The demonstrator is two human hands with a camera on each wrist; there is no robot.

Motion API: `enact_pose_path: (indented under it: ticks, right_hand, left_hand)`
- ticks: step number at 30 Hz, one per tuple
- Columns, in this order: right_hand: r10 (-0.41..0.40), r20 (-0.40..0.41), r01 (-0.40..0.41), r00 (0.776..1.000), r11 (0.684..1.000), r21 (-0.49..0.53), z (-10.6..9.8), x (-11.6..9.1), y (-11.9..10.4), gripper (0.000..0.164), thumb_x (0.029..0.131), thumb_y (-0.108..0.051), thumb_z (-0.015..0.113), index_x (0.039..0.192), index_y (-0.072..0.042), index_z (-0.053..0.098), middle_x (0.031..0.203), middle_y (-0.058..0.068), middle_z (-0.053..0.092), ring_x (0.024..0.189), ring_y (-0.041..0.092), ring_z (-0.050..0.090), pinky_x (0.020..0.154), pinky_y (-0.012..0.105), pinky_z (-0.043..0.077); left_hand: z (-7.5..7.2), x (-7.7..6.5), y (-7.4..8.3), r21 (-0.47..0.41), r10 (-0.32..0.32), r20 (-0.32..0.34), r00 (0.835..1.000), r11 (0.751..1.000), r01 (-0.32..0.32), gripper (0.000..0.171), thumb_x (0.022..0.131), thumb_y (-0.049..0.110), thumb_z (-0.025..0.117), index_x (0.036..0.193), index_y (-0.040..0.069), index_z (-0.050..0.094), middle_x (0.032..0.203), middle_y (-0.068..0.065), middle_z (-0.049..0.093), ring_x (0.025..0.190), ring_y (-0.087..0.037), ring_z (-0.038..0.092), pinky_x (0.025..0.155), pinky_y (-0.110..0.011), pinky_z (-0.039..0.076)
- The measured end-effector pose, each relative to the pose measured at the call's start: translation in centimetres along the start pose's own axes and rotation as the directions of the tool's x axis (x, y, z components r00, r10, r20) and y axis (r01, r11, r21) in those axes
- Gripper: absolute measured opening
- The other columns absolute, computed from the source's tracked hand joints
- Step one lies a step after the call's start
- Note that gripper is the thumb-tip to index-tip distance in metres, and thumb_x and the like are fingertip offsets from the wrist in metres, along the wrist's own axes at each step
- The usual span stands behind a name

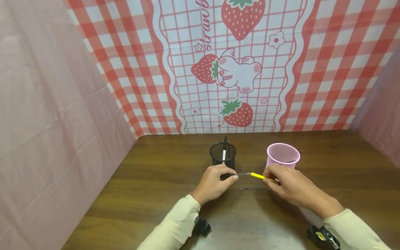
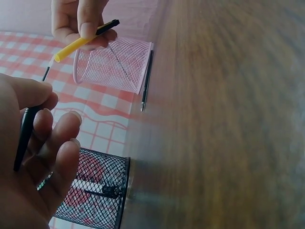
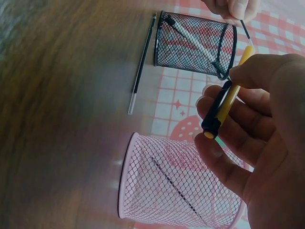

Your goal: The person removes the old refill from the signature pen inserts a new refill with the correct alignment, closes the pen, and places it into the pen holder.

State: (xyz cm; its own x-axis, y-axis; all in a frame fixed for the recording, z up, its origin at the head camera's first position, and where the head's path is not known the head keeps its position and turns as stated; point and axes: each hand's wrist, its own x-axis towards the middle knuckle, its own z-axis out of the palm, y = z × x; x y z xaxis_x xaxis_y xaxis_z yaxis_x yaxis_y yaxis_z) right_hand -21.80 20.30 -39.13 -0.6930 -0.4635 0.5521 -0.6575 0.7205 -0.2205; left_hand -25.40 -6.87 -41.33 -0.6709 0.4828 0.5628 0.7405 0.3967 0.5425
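My left hand pinches a black pen grip section, with a thin dark refill sticking out of it to the right. In my right hand is a yellow pen barrel with a black clip, held between thumb and fingers. The refill's pale end meets the open mouth of the barrel. Below both hands, a loose refill lies on the wooden table. The black mesh cup stands just behind my left hand, and the pink mesh cup behind my right.
A black-and-white pen leans upright in the black cup. Inside the pink cup, a thin dark stick shows through the mesh. A red checked strawberry cloth hangs at the table's back edge, with a pink cloth at the left.
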Motion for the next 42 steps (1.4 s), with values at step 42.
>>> enact_pose_path:
  ticks: [42]
  right_hand:
    - [-0.093,-0.04,0.093,0.995,0.996,-0.01,0.06,0.21,-0.83,0.028,0.075,-0.006,0.082,0.087,-0.024,0.064,0.082,-0.02,0.059,0.075,-0.002,0.055,0.062,0.029,0.052]
  left_hand:
    - [0.53,-0.02,0.03,-0.057,0.03,0.066,0.997,0.998,-0.026,0.01,0.091,0.016,0.076,0.099,0.009,0.078,0.083,0.007,0.063,0.075,-0.001,0.053,0.067,-0.015,0.047]
